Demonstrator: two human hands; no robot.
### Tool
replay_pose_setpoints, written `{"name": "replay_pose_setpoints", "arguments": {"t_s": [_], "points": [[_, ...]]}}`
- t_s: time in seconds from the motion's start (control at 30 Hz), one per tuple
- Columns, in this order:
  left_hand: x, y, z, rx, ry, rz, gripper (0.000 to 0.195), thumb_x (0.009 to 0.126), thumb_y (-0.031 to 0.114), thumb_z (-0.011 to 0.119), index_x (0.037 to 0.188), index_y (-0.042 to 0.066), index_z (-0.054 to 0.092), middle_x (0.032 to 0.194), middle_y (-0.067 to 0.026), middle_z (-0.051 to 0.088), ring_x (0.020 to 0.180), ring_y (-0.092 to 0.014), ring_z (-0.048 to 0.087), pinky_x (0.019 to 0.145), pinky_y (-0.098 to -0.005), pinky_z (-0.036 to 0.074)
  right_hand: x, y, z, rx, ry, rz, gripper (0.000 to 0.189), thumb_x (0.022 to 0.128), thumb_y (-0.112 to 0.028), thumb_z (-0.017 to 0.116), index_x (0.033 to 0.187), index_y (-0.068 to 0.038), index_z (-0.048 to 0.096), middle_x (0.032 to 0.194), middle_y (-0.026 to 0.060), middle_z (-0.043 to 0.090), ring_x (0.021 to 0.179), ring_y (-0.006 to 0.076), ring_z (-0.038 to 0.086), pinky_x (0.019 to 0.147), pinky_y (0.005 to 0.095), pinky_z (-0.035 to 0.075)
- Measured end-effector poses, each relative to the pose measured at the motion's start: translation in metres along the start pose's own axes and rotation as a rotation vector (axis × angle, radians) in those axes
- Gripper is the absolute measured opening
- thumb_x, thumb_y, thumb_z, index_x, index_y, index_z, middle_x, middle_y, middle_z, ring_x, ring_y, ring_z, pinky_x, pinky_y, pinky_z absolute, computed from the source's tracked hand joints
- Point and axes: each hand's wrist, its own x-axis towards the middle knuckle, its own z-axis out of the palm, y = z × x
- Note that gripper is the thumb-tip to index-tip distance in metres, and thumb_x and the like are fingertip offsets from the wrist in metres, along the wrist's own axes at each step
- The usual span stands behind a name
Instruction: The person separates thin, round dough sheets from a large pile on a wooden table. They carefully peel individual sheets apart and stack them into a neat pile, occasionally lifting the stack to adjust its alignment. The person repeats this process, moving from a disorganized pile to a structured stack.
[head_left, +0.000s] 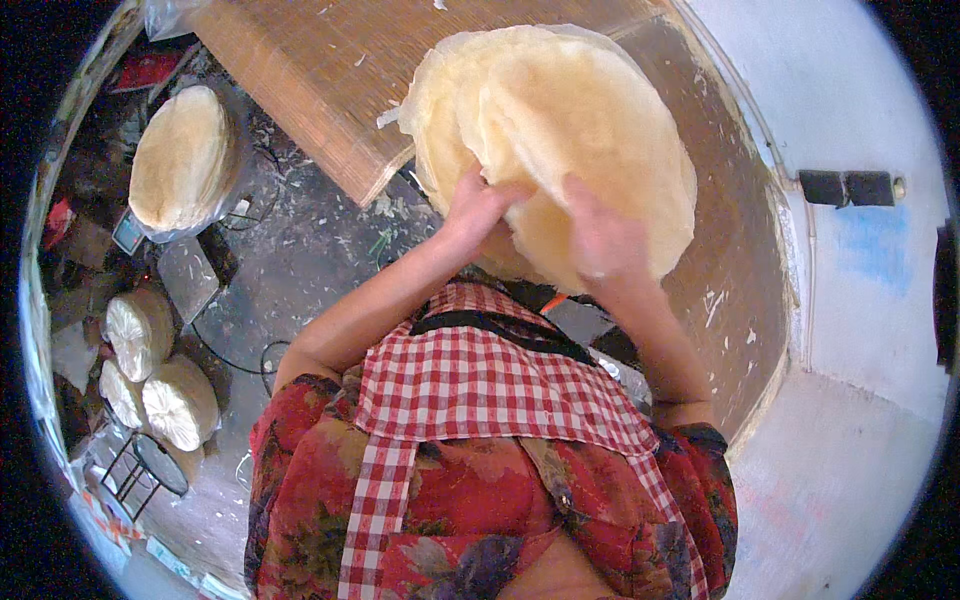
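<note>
A stack of large, thin, round pale-yellow sheets (630, 142), which look like flatbread or pancakes, lies before me on a brown wooden table. My left hand (480, 210) grips the near left edge of an upper sheet, thumb pointing right. My right hand (609, 236), blurred, lies over the near right part of the same stack; its fingers touch a raised fold, but whether they grip it cannot be told. The upper sheets are partly lifted and folded, with lower ones showing at the left.
The wooden table (300, 90) ends at a corner on the left. On the littered floor stand another tall stack of round sheets (182, 161), several wrapped round bundles (180, 405) and a black stool (160, 463). A pale wall (847, 315) runs along the right.
</note>
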Motion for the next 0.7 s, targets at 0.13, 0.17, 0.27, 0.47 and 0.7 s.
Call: {"name": "replay_pose_setpoints", "arguments": {"t_s": [0.13,0.17,0.27,0.47,0.7], "points": [[-0.002,0.000,0.004,-0.121,-0.040,0.042,0.058,0.068,0.005,0.062,0.120,0.000,0.036,0.105,-0.0144,0.054,0.093,-0.022,0.055,0.079,-0.0334,0.045,0.001,-0.026,0.015,0.152,0.023,0.083,0.064,0.070,-0.033,0.064,0.116,0.005,0.042,0.109,0.0239,0.051,0.094,0.0342,0.055,0.076,0.0392,0.046],[-0.001,-0.001,0.001,-0.152,-0.100,0.030,0.059,0.069,0.008,0.061,0.121,0.000,0.035,0.108,-0.0139,0.053,0.096,-0.022,0.053,0.081,-0.0336,0.044,0.001,-0.026,0.014,0.193,0.044,0.106,0.065,0.069,-0.033,0.065,0.117,0.005,0.042,0.113,0.0241,0.049,0.098,0.0338,0.053,0.079,0.0383,0.045],[-0.002,0.002,-0.007,-0.259,-0.241,-0.049,0.059,0.072,0.017,0.059,0.124,0.002,0.033,0.117,-0.0120,0.048,0.105,-0.022,0.048,0.088,-0.0351,0.039,-0.002,-0.018,0.014,0.412,0.039,0.245,0.062,0.068,-0.024,0.069,0.117,0.005,0.043,0.122,0.0240,0.042,0.110,0.0314,0.047,0.088,0.0349,0.041],[0.002,0.014,-0.010,-0.246,-0.273,-0.070,0.059,0.074,0.026,0.053,0.126,0.005,0.032,0.123,-0.0078,0.043,0.114,-0.021,0.041,0.094,-0.0365,0.034,-0.013,-0.006,0.019,0.480,-0.023,0.302,0.060,0.071,-0.029,0.066,0.116,0.005,0.045,0.115,0.0241,0.049,0.105,0.0345,0.050,0.088,0.0362,0.041],[0.009,0.010,-0.024,-0.214,-0.239,-0.122,0.057,0.069,0.019,0.054,0.121,0.003,0.036,0.116,-0.0108,0.048,0.106,-0.024,0.047,0.091,-0.0373,0.037,-0.011,-0.002,0.014,0.504,-0.031,0.327,0.049,0.071,-0.017,0.063,0.112,0.004,0.047,0.106,0.0231,0.054,0.096,0.0341,0.055,0.082,0.0369,0.045]]}}
